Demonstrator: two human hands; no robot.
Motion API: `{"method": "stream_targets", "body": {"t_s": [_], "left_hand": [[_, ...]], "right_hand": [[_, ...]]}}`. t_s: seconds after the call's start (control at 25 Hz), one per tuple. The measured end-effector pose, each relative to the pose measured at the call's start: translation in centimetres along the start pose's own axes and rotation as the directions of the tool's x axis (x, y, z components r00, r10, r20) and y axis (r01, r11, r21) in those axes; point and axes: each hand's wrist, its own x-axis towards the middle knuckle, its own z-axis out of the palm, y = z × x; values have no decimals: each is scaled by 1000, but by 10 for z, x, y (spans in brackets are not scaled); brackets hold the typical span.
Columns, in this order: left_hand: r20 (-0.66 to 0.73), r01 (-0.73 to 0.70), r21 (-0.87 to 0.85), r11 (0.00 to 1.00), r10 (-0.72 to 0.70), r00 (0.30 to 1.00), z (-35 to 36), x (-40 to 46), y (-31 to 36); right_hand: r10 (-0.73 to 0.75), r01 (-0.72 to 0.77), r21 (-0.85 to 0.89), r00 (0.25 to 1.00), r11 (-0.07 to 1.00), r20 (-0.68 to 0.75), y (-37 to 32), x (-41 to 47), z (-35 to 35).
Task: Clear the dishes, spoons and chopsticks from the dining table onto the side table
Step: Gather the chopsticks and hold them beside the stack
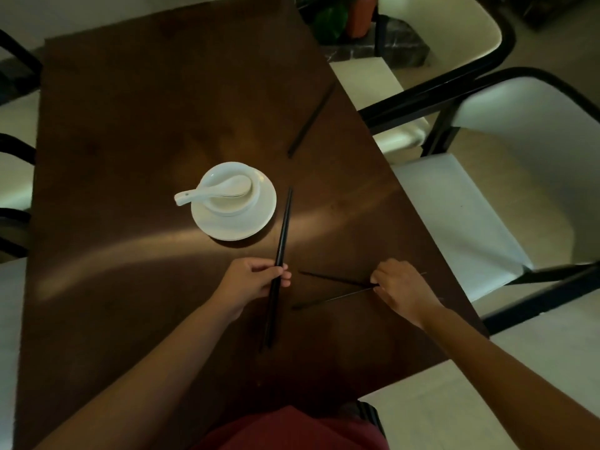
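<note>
My left hand (256,278) grips black chopsticks (281,251); my right hand (401,285) pinches a splayed pair (334,289) lying on the tabletop (146,125).

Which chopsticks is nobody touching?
The pair lying alone near the table's far right edge. The left hand holds one pair; the right hand touches the splayed pair.

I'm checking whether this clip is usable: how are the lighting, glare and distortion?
Head view: dim overall; a curved band of glare crosses the dining table; black chopsticks near the far edge almost vanish into the dark wood; wide-angle bending bows the table edges; white bowl and spoon stay clear.
</note>
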Motion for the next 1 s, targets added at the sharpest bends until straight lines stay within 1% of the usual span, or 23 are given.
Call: {"method": "stream_targets", "body": {"t_s": [0.04,0.08,0.12,0.2,0.24,0.28,0.36,0.4,0.48,0.56,0.64,0.8,0.84,0.92,1.0], "left_hand": [[-14,-1,-7,1000,1,1000,1,0,2],[-31,-2,-15,1000,1,1000,1,1,5],[-48,-1,-27,1000,0,999,1,1,7],[-81,0,-61,998,-5,997,-2,2,11],[-100,-3,-73,997,-5,995,-4,1,13],[-126,-8,-74,997,-1,992,-6,0,15],[-154,-25,-4,1000,24,988,-8,0,22],[-130,-31,70,997,39,991,-6,0,27],[-2,-28,203,979,29,1000,3,0,38],[132,-11,243,970,-22,991,16,2,48],[211,5,205,979,-49,976,25,2,54],[298,89,-26,996,-78,951,25,0,51],[303,93,-58,994,-71,950,24,-1,48],[270,87,-59,994,-68,961,24,-3,42],[221,111,-96,989,-88,971,25,-6,38]], "right_hand": [[-71,71,-22,997,997,2,2,1,-1],[-114,115,-13,993,993,41,3,2,-5],[-122,119,32,988,992,99,5,5,-10],[-43,-7,201,969,980,243,8,11,-25],[-17,-72,284,954,956,300,11,14,-35],[-17,-96,333,947,938,321,14,18,-46],[-73,-46,340,941,939,329,17,26,-73],[-125,6,334,934,943,335,15,31,-90],[-236,120,339,915,933,326,5,48,-125],[-318,209,336,896,918,311,-11,69,-154],[-357,261,322,888,910,289,-24,89,-171],[-361,304,241,900,922,243,-38,113,-175],[-366,325,197,899,925,239,-41,116,-173],[-381,364,110,893,925,240,-47,120,-167],[-398,391,75,901,917,172,-51,121,-158]]}}
